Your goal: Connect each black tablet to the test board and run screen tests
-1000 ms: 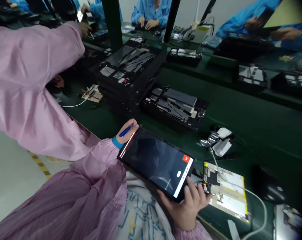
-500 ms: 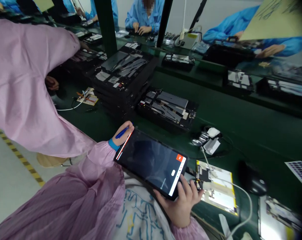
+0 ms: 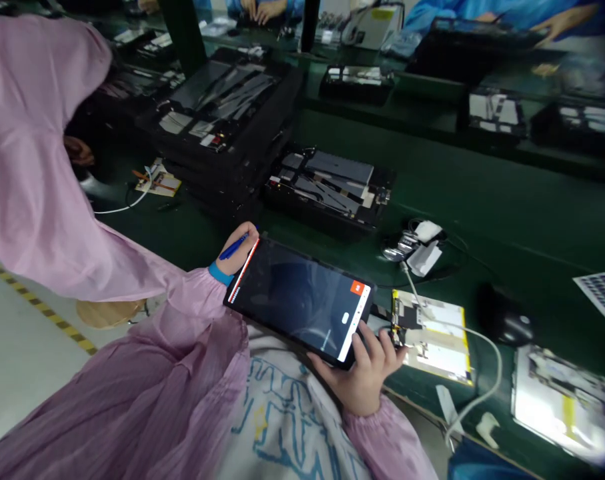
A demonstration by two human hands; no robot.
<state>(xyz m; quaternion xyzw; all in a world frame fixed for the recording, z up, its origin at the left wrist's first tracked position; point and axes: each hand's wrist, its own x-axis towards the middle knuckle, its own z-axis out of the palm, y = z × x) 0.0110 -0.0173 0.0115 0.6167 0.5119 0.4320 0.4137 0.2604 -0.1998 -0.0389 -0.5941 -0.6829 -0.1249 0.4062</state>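
Note:
A black tablet [image 3: 297, 300] with a dark screen, a red square and a white strip along its right edge lies tilted over my lap. My left hand [image 3: 237, 252] grips its far left corner and also pinches a blue pen [image 3: 233, 247]. My right hand [image 3: 365, 373] holds the near right corner, thumb on the screen edge. A cable runs from that corner toward a circuit board [image 3: 435, 333] on the green bench [image 3: 482, 207].
A co-worker in a pink smock [image 3: 27, 167] leans over the bench at left. Black trays of opened tablets [image 3: 327, 187] are stacked behind. A black mouse [image 3: 505, 317], a white adapter [image 3: 417, 250] and another opened device [image 3: 557, 400] lie to the right.
The view has tipped downward and slightly right, so everything sits higher in frame. Both hands keep the same hold on the tablet.

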